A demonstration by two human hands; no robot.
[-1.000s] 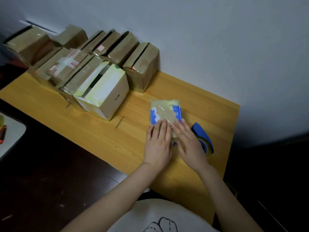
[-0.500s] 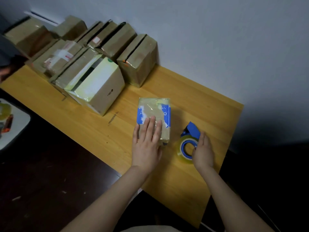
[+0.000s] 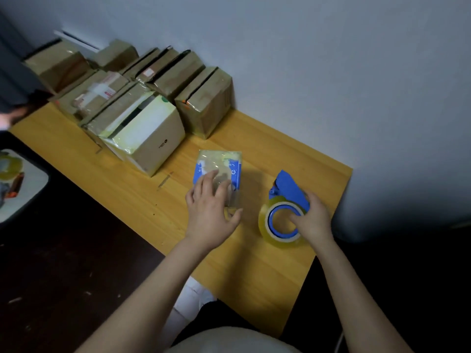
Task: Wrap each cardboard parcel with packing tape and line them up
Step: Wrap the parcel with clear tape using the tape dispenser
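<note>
A small blue-and-white parcel [image 3: 219, 165], glossy with tape, lies on the wooden table [image 3: 142, 200]. My left hand [image 3: 210, 212] rests on its near end, fingers spread over the top and thumb round the near right corner. To its right lies a blue tape dispenser [image 3: 286, 189] with a yellowish tape roll [image 3: 265, 225]. My right hand [image 3: 312, 220] grips the dispenser, fingers reaching into the roll's blue core. Several taped cardboard parcels [image 3: 204, 108] stand in rows against the wall at the back left.
A white-topped box [image 3: 153, 138] stands closest to the small parcel, at its left. The table's right edge [image 3: 328, 230] runs just beyond the dispenser. Off the table to the left, a white surface [image 3: 28, 189] holds another tape roll.
My right hand left the parcel, moved right to the tape dispenser and took hold of it. The dispenser is now uncovered. My left hand stayed on the parcel.
</note>
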